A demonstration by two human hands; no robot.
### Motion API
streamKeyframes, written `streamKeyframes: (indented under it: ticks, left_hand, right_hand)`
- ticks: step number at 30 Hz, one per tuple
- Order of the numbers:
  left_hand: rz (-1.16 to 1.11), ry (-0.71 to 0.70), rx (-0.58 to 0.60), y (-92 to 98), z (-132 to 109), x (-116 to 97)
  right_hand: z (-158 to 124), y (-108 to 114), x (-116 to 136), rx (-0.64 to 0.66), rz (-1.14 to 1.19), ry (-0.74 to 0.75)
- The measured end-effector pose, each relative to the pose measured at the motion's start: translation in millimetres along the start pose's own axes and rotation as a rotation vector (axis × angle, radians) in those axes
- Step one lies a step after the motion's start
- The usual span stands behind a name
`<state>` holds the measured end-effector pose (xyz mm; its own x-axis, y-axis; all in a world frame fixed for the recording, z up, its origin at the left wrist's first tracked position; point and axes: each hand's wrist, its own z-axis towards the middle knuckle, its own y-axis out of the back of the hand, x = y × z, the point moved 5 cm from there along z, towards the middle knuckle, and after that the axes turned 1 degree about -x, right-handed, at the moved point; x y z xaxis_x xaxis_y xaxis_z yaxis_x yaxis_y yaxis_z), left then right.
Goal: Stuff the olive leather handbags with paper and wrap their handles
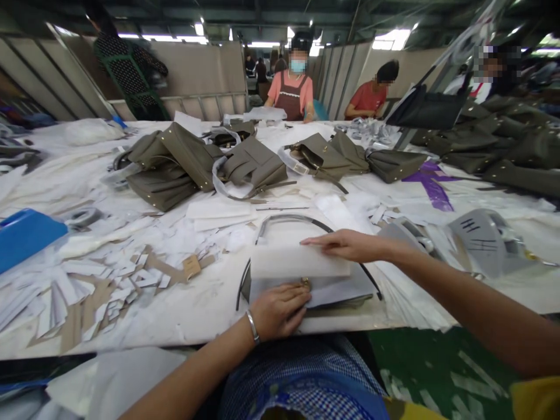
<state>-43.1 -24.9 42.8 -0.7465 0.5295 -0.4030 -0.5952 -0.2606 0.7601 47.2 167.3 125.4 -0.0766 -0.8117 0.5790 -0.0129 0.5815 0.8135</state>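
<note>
A grey handbag [332, 290] lies flat on the white table [196, 315] just in front of me, its curved handle [289, 220] arching away from me. A white foam sheet [297, 261] lies across the bag's front. My right hand [345, 245] rests flat on that sheet with fingers stretched out. My left hand [280, 309] is curled at the bag's near edge, fingertips pinched by a small gold clasp [305, 284]. A silver bangle sits on my left wrist.
Several olive handbags [175, 166] lie across the table's middle and in a pile at the right [503, 149]. Paper and cardboard scraps [109, 286] litter the left. A blue tray [24, 236] sits far left. People work at the far side.
</note>
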Motion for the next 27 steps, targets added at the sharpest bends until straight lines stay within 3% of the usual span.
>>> streamKeyframes:
  ticks: [4,8,23,27]
  left_hand:
    - [0.024,-0.007,0.036,-1.3,-0.1,-1.3]
    - [0.046,-0.043,0.032,0.8,1.7,-4.4]
    - [0.167,-0.004,0.068,-5.3,-8.8,-2.2]
    - [0.182,-0.026,0.049,2.8,-7.9,-15.0]
  right_hand:
    - [-23.1,-39.3,14.7,-0.163,-0.217,0.01]
    - [-25.8,-71.1,13.2,-0.15,-0.298,0.076]
    - [-47.8,-80.1,13.0,-0.113,-0.363,0.071]
    - [-48.4,-91.2,8.1,-0.117,-0.415,0.068]
